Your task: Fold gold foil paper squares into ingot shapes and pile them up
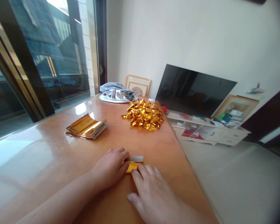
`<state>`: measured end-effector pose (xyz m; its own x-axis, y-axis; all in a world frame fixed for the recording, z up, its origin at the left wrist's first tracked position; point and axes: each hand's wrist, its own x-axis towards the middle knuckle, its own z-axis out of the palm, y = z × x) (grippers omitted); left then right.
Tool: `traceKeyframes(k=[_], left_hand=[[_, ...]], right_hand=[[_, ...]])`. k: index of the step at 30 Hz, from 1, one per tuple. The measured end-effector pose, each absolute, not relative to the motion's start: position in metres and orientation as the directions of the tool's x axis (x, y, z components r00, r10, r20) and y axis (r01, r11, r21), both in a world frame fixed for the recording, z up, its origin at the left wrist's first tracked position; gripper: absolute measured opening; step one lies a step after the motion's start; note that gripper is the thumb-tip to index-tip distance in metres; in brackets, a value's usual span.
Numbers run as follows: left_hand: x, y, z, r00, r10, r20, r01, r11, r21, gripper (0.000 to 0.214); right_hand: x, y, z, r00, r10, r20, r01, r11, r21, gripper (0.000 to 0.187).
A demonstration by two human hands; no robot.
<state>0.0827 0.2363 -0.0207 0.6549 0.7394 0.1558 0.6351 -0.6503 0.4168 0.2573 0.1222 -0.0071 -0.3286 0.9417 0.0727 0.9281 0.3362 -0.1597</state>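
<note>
On an orange wooden table (60,146), a small folded strip of gold foil paper with a silver-white back (133,163) lies under both hands. My left hand (110,166) presses against its left end with the fingers curled. My right hand (151,193) rests over its near edge, its fingertips on the gold part and hiding some of the strip. Farther up the table, a stack of flat gold foil sheets (86,127) lies to the left, and a heap of crumpled gold foil pieces (143,115) lies ahead.
A grey and white cloth bundle (116,93) lies at the table's far end. A large window (49,53) runs along the left. Beyond the right table edge stand a leaning flat-screen TV (193,90), a low white cabinet (207,132) and framed pictures.
</note>
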Motion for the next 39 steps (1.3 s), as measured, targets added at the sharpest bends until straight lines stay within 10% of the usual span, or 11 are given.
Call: traceKeyframes(k=[39], left_hand=[[0.063, 0.240, -0.004, 0.591, 0.805, 0.040, 0.715, -0.546, 0.437, 0.012]], right_hand=[[0.258, 0.129, 0.005, -0.279, 0.951, -0.136, 0.954, 0.260, -0.147, 0.067]])
